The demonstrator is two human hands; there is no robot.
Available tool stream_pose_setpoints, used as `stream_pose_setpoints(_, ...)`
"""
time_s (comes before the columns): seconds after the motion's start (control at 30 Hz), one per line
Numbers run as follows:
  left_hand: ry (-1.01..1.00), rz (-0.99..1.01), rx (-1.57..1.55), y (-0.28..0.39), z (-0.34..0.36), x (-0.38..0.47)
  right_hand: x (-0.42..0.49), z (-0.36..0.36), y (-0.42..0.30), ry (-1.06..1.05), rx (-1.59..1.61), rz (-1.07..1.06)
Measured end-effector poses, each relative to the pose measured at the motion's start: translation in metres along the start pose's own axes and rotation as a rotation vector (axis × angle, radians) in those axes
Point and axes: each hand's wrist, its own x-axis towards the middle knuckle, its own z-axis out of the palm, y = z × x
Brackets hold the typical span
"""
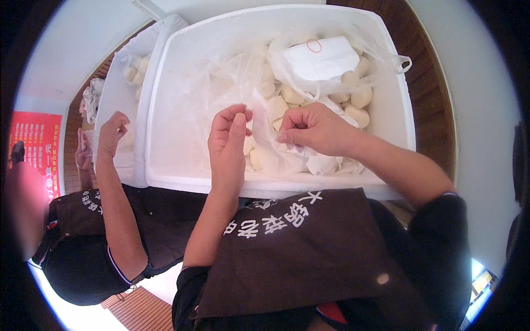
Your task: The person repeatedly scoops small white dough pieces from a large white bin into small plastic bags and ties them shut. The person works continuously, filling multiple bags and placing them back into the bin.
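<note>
Over a large white foam box [190, 178], my right hand [304, 126] pinches the edge of a thin clear plastic bag [269, 142] between thumb and fingers. My left hand [232, 138] is raised on the bag's other side, its fingers curled and its thumb up; whether it touches the film I cannot tell. Pale round steamed buns [292, 95], or similar dough pieces, lie in the box under and behind the bag. Another plastic bag with looped handles covers part of them, and a folded white sheet [323, 58] with a red ring mark lies on top.
At the left, a co-worker's hands [112, 132] are over a second lined white box [120, 99] with bagged pale buns [136, 70]. The two boxes stand side by side. Crumpled bags [92, 99] lie beyond it. A red sign [35, 145] bears writing. A wall runs along the right.
</note>
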Motion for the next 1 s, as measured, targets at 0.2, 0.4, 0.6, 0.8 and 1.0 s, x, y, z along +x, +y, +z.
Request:
stream_pose_setpoints(0.2,-0.115,-0.013,0.073,0.002,-0.009,-0.010,-0.003,0.000,0.002,0.032,-0.090,-0.041)
stream_pose_setpoints(0.4,-0.417,-0.276,0.317,-0.001,0.005,-0.010,-0.005,0.008,0.007,0.093,-0.198,-0.145)
stream_pose_setpoints(0.6,-0.450,-0.359,0.089,0.006,0.002,-0.009,-0.008,0.009,0.001,-0.069,-0.176,-0.086)
stream_pose_setpoints(0.8,-0.425,-0.360,-0.047,0.002,-0.007,-0.005,-0.003,0.003,0.005,-0.095,0.131,-0.064)
stream_pose_setpoints(1.0,-0.287,-0.294,0.121,-0.002,-0.010,-0.006,0.004,-0.007,0.011,0.229,0.150,-0.071)
